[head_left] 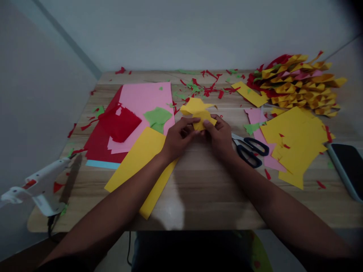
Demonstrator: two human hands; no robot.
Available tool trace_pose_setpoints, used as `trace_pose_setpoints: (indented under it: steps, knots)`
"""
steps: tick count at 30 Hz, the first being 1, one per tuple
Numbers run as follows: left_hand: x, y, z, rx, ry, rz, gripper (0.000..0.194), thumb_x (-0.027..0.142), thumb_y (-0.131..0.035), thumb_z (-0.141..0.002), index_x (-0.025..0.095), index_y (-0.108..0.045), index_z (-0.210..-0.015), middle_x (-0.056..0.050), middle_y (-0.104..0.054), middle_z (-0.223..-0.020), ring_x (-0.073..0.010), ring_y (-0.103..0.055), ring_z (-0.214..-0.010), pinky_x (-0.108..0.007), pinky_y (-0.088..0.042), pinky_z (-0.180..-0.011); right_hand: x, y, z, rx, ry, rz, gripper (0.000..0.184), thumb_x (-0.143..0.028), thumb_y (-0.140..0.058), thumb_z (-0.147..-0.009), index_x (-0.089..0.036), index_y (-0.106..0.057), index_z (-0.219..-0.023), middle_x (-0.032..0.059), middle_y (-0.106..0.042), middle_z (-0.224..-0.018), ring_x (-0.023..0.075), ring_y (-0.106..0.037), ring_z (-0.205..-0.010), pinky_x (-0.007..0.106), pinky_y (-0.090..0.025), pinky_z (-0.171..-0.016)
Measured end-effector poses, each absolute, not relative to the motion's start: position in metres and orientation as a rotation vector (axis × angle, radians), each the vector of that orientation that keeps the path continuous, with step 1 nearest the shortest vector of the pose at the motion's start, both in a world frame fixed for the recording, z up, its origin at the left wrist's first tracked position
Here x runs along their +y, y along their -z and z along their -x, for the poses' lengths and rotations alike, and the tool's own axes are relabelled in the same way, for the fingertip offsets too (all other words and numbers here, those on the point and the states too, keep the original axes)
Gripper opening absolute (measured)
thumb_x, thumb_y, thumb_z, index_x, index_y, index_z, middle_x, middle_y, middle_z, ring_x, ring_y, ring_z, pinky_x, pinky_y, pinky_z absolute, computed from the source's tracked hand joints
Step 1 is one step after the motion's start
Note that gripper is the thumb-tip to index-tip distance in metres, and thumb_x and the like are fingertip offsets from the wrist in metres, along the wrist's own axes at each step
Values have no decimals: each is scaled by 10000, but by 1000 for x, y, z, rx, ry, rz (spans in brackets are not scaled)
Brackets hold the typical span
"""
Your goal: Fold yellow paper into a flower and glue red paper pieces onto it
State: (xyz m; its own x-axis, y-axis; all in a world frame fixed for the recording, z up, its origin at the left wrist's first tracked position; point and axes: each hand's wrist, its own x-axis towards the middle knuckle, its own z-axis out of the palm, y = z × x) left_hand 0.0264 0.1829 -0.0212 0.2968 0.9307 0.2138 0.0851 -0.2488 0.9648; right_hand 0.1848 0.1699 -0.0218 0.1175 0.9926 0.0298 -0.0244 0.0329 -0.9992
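Observation:
Between both hands I hold a small piece of yellow paper (204,118) over the middle of the table. My left hand (179,136) pinches its left edge, while my right hand (221,136) grips the right side with the thumb on top. Just behind it lies another yellow paper scrap (195,104) with a ragged edge; whether the two touch is unclear. Scissors (249,149) with dark blue handles rest right of my right hand, their blades partly hidden. Left of my left hand, a long yellow sheet (136,162) lies partly under my forearm.
A white glue gun (47,185) stands at the left edge. Pink paper (144,94), red paper (120,124) and a green piece (159,118) overlap at left. Yellow sheets (297,139), a phone (348,168) and a folded-paper piece (300,83) occupy the right. Scraps (210,88) litter the back.

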Motion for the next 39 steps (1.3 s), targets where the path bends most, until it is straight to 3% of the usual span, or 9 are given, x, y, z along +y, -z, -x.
trace_pose_setpoints:
  steps: [2, 5, 9, 14, 18, 26, 31, 36, 39]
  knots:
    - [184, 22, -26, 956, -1083, -1598, 351, 384, -770, -804, 246, -734, -1125, -12, -686, -837, -128, -562, -694, -259, -438, -666, 169, 21, -184, -1148, -1097, 1211, 491, -677, -671, -766, -267, -505, -978, -15, -580, -720, 134, -532, -542, 272, -428, -472]
    - [185, 24, -25, 936, -1084, -1620, 403, 389, -798, -776, 248, -729, -1147, -21, -701, -879, -133, -575, -715, -264, -449, -680, 169, 21, -185, -1164, -1061, 1191, 486, -622, -695, -760, -274, -482, -1024, 11, -612, -854, 143, -572, -611, 270, -454, -486]
    - [186, 27, -23, 974, -1142, -1687, 398, 370, -781, -803, 250, -713, -1176, -20, -697, -906, -115, -575, -702, -244, -452, -659, 169, 24, -185, -1145, -1129, 1188, 456, -441, -719, -773, -280, -457, -1110, -23, -623, -773, 121, -535, -504, 255, -440, -435]
    - [188, 29, -22, 1018, -1231, -1797, 328, 258, -777, -803, 226, -722, -1124, -11, -708, -914, -105, -611, -747, -225, -479, -700, 171, 25, -183, -1181, -1140, 1134, 471, -333, -715, -739, -287, -438, -1118, -19, -670, -848, 173, -675, -702, 275, -533, -556]
    - [187, 29, -22, 995, -1230, -1864, 319, 186, -757, -810, 226, -726, -1125, -16, -731, -967, -108, -643, -807, -229, -504, -764, 170, 23, -181, -1196, -1124, 1166, 482, -331, -704, -745, -288, -427, -1137, -3, -679, -879, 190, -692, -749, 287, -546, -572]
    - [186, 28, -21, 1055, -1210, -1842, 308, 231, -773, -800, 228, -739, -1106, -14, -736, -897, -117, -642, -775, -249, -519, -747, 167, 25, -180, -1188, -1021, 1197, 499, -337, -688, -788, -286, -405, -1196, -49, -610, -742, 145, -596, -586, 258, -462, -494]
    - [191, 30, -21, 1121, -1234, -1711, 354, 289, -813, -765, 209, -742, -1103, -19, -738, -879, -125, -640, -762, -257, -515, -716, 159, 24, -185, -1438, -629, 1266, 134, -293, -557, -903, -256, -563, -1032, -91, -424, -567, 101, -399, -474, 242, -357, -499]
    - [191, 28, -21, 1086, -1211, -1694, 335, 304, -800, -776, 205, -739, -1090, -23, -727, -873, -119, -629, -751, -251, -512, -698, 157, 21, -193, -1830, -380, 1293, 257, -203, -500, -908, -226, -712, -1052, 10, -718, -808, 135, -610, -648, 259, -460, -640]
    - [191, 28, -22, 1073, -1226, -1663, 292, 276, -769, -792, 196, -736, -1071, -22, -716, -863, -112, -615, -729, -238, -501, -668, 159, 17, -198, -2029, -303, 1306, 376, -160, -473, -912, -239, -708, -1194, 40, -770, -974, 158, -682, -769, 268, -485, -717]
